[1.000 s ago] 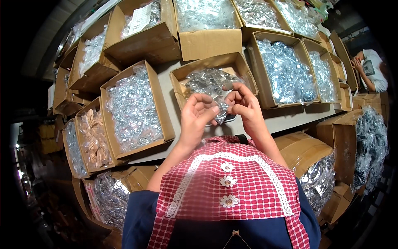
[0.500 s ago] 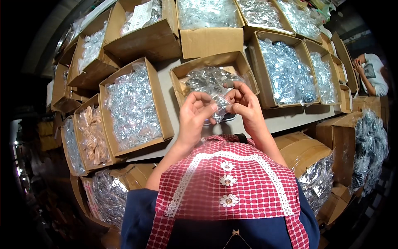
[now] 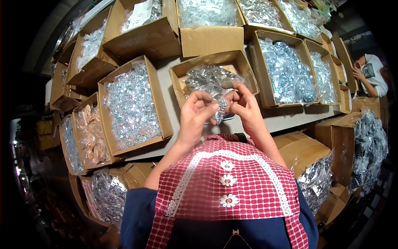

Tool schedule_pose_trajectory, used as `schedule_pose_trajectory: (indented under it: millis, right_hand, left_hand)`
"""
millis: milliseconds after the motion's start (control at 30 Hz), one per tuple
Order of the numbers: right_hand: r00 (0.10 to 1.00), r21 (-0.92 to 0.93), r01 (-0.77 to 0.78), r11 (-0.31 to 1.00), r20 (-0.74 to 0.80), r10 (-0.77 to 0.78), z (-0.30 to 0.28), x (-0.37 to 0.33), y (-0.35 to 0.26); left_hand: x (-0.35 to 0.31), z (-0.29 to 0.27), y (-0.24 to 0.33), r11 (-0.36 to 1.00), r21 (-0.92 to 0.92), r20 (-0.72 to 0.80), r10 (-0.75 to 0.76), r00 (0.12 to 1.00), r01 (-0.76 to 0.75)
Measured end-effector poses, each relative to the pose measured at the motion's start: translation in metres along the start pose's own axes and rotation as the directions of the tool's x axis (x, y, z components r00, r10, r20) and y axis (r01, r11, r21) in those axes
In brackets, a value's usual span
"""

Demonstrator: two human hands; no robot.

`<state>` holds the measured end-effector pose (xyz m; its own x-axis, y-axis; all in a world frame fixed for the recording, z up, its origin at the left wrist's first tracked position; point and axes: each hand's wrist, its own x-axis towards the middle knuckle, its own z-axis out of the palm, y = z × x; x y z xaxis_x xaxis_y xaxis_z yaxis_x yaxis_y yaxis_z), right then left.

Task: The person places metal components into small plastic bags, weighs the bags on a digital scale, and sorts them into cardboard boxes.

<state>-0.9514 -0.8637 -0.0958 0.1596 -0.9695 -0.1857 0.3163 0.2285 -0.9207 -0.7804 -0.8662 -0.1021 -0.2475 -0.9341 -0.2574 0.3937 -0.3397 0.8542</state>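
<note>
My left hand (image 3: 195,118) and my right hand (image 3: 244,106) face each other over the near edge of a small cardboard box (image 3: 179,74). Between their pinched fingertips is a small clear plastic bag (image 3: 219,113), with each hand closed on one side of it. What the bag contains is too small to make out. Just beyond my fingers, the box holds a heap of clear bags with shiny dark grey pieces (image 3: 211,76). A small dark-rimmed object (image 3: 229,117) lies partly hidden under my hands.
Open cartons of bagged metal parts surround the grey table (image 3: 290,123): a tall box (image 3: 132,106) at left, another (image 3: 286,70) at right, more behind. A box of tan pieces (image 3: 92,133) stands far left. Overfilled cartons (image 3: 317,178) flank me. Another person (image 3: 371,74) is at far right.
My right fingers have shifted very slightly on the bag; both hands stay in nearly the same place. At far right, the other person's hands have moved a little.
</note>
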Motion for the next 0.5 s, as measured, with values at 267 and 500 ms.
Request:
schedule_pose_trajectory:
  millis: [267,500]
  right_hand:
    - [1.0,-0.044,0.02,0.999,0.023,-0.019,-0.003,-0.0009,-0.0023]
    - [0.997,0.025,0.006,1.0,0.076,-0.008,-0.0063,-0.0008,-0.0016]
  left_hand:
    - [-0.0007,-0.0015,0.0015,0.999,-0.026,0.001,-0.028,1.0,0.028]
    - [-0.0022,-0.0005,0.0037,0.999,0.016,0.028,-0.03,0.999,0.029]
